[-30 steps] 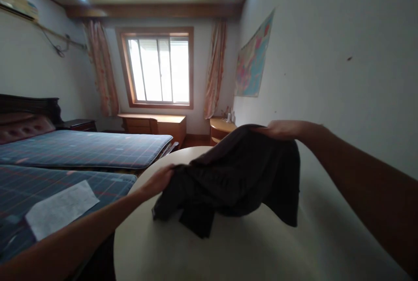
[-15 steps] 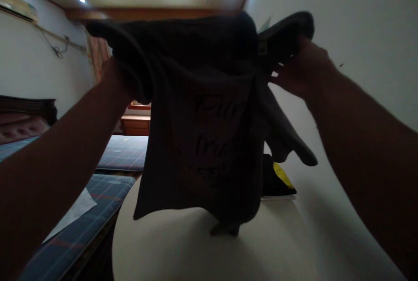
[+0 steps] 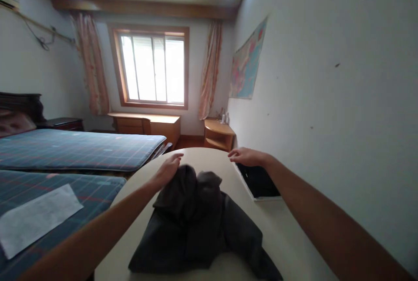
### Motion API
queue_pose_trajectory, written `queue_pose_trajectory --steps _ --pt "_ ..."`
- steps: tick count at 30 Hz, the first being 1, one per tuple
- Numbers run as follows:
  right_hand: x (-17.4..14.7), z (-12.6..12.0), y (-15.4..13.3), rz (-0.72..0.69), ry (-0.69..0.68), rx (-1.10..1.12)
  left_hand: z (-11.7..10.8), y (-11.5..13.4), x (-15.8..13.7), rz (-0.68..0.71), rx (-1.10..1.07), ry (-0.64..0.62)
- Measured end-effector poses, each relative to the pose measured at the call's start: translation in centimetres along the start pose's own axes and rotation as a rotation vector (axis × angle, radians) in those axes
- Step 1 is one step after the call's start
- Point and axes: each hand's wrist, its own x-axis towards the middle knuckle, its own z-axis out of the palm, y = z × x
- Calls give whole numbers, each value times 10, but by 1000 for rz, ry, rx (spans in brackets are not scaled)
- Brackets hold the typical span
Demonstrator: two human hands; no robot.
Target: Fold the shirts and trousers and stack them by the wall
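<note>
A dark grey shirt (image 3: pixel 202 224) lies rumpled on the cream round-edged table (image 3: pixel 209 155), bunched at its far end, with one sleeve reaching toward the near right. My left hand (image 3: pixel 167 171) is at the bunched cloth's far left side, fingers stretched forward and loosely apart; whether it touches the cloth is hard to tell. Clear of the shirt, my right hand (image 3: pixel 248 157) hovers over the far right of the table with fingers loosely apart and nothing visible in them. Beneath its wrist lies a folded black item (image 3: pixel 257 182) on something white and flat.
A white wall (image 3: pixel 342 98) runs close along the table's right side. To the left are beds with blue plaid mattresses (image 3: pixel 81 150), the nearer one bearing a white sheet (image 3: pixel 39 218). Wooden desks (image 3: pixel 163 126) stand beyond, below a window (image 3: pixel 153 70).
The shirt, held up and spread between both hands before, now lies on the table. Both hands have come down and let go of it, and the window is in sight.
</note>
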Motion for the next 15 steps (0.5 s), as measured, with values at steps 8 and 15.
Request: queue_pose_trajectory --steps 8,15 --pt "7 98 99 423 284 -220 60 -70 -94 168 719 -415" --pt "7 54 113 495 517 56 37 -55 -56 213 242 -7"
